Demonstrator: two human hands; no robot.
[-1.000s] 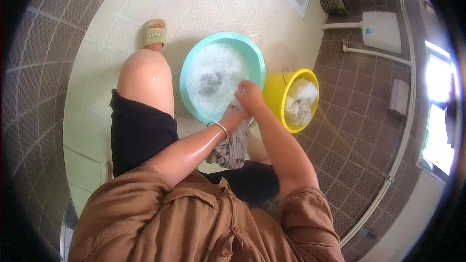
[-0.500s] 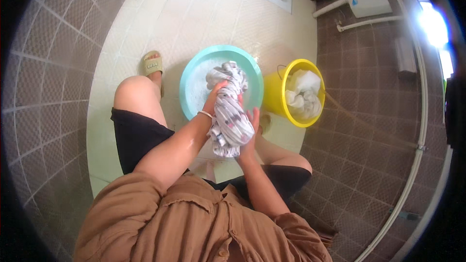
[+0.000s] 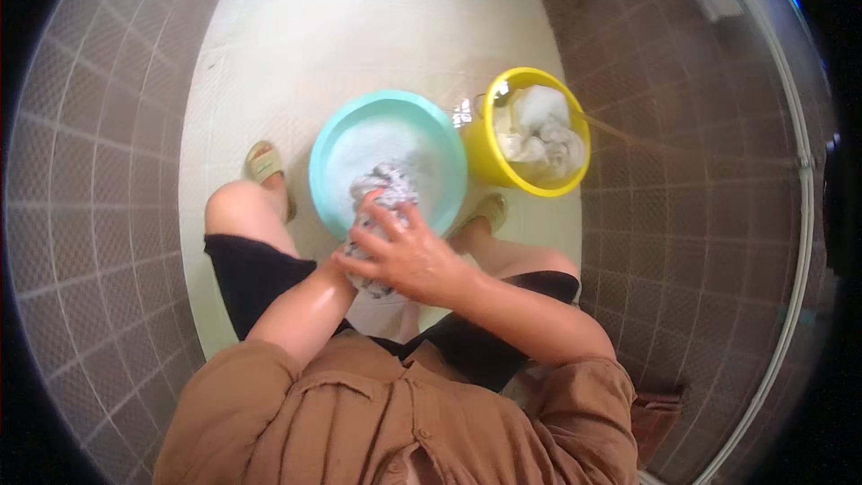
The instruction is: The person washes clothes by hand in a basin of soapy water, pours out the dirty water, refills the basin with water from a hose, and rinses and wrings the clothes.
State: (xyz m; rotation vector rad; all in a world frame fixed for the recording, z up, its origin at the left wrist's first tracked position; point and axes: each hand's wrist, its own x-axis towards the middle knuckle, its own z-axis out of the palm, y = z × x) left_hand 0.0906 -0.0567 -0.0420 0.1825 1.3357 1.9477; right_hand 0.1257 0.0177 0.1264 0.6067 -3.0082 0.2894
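Left sandal (image 3: 263,163) at 10 o'clock from the hands, planted on the pale floor tile (image 3: 296,45). Left hand (image 3: 346,262) mostly hidden under the right, looks closed on the lower end of the wet striped cloth (image 3: 382,190); exact finger state can't be told. Turquoise basin (image 3: 334,145) sits at 12 o'clock from the hands, sudsy water inside; cloth bunched up over its near rim, partly above the water. Right hand (image 3: 406,256) on top, fingers curled and pressed together around the cloth wad, clamping it. Yellow bucket (image 3: 492,164) at 2 o'clock, touching or just beside the basin, with pale laundry (image 3: 539,130) in it. To wring well, judging from this: keep the wad over the basin so runoff falls in, twist hands in opposite directions, regrip along the length, don't let the tail drag on the floor.
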